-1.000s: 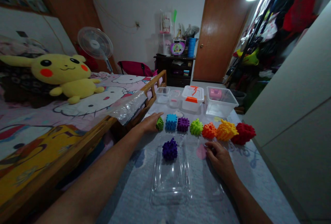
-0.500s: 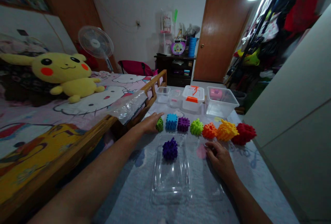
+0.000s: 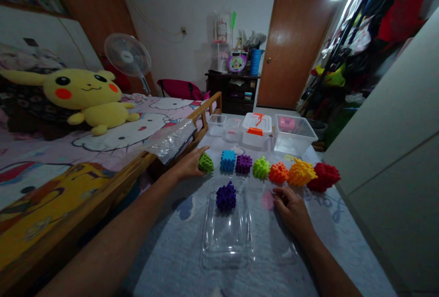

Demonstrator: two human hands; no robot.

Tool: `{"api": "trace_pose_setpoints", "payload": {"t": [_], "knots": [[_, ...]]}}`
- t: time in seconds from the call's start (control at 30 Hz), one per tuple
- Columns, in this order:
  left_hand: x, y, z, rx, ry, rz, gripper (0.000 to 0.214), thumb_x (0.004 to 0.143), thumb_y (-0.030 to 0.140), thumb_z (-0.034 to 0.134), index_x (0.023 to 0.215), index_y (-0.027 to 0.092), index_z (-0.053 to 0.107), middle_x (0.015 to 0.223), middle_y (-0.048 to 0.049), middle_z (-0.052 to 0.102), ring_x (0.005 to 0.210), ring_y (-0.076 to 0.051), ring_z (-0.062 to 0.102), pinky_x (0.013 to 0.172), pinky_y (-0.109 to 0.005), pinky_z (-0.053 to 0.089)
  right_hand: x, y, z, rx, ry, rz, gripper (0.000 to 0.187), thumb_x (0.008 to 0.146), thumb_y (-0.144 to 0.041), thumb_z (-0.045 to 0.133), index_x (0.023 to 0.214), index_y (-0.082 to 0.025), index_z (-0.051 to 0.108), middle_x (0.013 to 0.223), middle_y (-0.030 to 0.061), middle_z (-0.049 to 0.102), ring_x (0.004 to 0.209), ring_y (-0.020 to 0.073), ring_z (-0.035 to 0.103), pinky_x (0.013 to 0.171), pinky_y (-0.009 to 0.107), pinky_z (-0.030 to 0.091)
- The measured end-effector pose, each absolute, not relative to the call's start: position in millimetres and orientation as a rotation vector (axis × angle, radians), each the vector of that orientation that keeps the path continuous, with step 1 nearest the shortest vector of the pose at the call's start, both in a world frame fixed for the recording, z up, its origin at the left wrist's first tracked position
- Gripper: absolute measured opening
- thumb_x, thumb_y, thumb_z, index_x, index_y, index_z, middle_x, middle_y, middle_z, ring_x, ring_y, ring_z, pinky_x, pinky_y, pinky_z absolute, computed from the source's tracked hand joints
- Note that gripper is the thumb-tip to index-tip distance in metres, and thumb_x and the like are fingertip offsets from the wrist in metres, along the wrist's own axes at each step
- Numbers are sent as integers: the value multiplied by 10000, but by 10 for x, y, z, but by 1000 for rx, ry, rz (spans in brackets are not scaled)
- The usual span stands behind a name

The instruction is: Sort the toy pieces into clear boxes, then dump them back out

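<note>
My left hand has its fingers and thumb around the left side of a dark green cluster of knobbly interlocking blocks, at the left end of a row. On the table, my right hand is curled at the edge of a clear plastic lid, which is hard to make out. Between the hands lies a clear plastic tray with a dark purple block cluster in its far part. Along the row stand blue, purple, lime, orange, yellow and red clusters.
Behind the row stand several clear plastic boxes, one with a white lid and orange clips, another large and lidless. A wooden bed rail runs along the left, with plastic wrapping on it. A pale cabinet borders the right.
My left hand has shifted left, and the dark green cluster has moved slightly left, away from the blue one, with more of it showing. My right hand has stayed in place.
</note>
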State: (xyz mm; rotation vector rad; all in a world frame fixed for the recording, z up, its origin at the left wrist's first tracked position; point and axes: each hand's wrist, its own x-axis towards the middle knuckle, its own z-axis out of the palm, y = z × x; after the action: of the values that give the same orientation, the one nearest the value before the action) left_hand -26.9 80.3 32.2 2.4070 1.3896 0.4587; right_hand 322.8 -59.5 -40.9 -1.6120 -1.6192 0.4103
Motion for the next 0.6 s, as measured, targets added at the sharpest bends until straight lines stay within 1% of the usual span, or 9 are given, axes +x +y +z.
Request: {"api": "trace_pose_setpoints", "payload": {"t": [0.07,0.1,0.17,0.23,0.3,0.43,0.5,0.6], "knots": [[-303,706,506,2421,1373,529,939,614,249,761,1446,155,336,1275,-137,529,1194,-288,519,1019,-407,419,3229,-594,-411,-1616,-1620,414,266,807,-311,514,932,-158,692,895,92,690,810,227,639,753,352,491],[-306,637,614,2434,1353,558,917,633,260,756,1442,164,337,1279,-134,525,1201,-289,509,1019,-418,418,3230,-593,-414,-1617,-1621,415,266,807,-311,515,934,-158,692,895,92,689,808,227,638,751,352,490],[-279,458,834,2434,1302,602,868,665,285,754,1428,215,347,1316,-109,506,1189,-270,513,1022,-418,416,3231,-591,-423,-1620,-1622,420,264,807,-316,519,934,-160,690,888,88,687,791,225,634,737,349,490],[-202,232,1016,2457,1226,593,847,696,300,749,1433,244,333,1302,-94,514,1157,-255,534,1005,-408,430,3232,-590,-433,-1627,-1621,428,262,809,-321,522,935,-163,689,888,85,685,771,221,628,726,348,488],[-82,-16,1122,2491,1116,533,835,715,271,739,1436,276,318,1331,-87,498,1189,-253,520,1019,-406,424,3232,-591,-440,-1632,-1618,433,258,815,-322,522,934,-165,689,897,84,685,768,219,625,730,348,486],[188,-456,1091,2469,977,341,804,696,170,722,1390,303,338,1344,-64,475,1211,-242,515,1013,-382,445,3227,-597,-441,-1632,-1605,439,263,823,-334,520,921,-161,693,890,89,679,766,221,621,718,343,483],[293,-606,1005,2449,971,212,827,668,136,722,1381,316,344,1332,-57,469,1168,-243,546,974,-373,476,3227,-599,-442,-1628,-1607,434,269,822,-338,519,921,-158,693,880,91,675,751,218,616,700,338,481],[388,-727,882,2452,1006,54,821,670,130,707,1380,316,339,1301,-61,477,1081,-242,593,899,-356,509,3229,-598,-448,-1624,-1619,424,279,821,-333,516,942,-153,692,882,92,676,740,214,612,690,333,479]]}}
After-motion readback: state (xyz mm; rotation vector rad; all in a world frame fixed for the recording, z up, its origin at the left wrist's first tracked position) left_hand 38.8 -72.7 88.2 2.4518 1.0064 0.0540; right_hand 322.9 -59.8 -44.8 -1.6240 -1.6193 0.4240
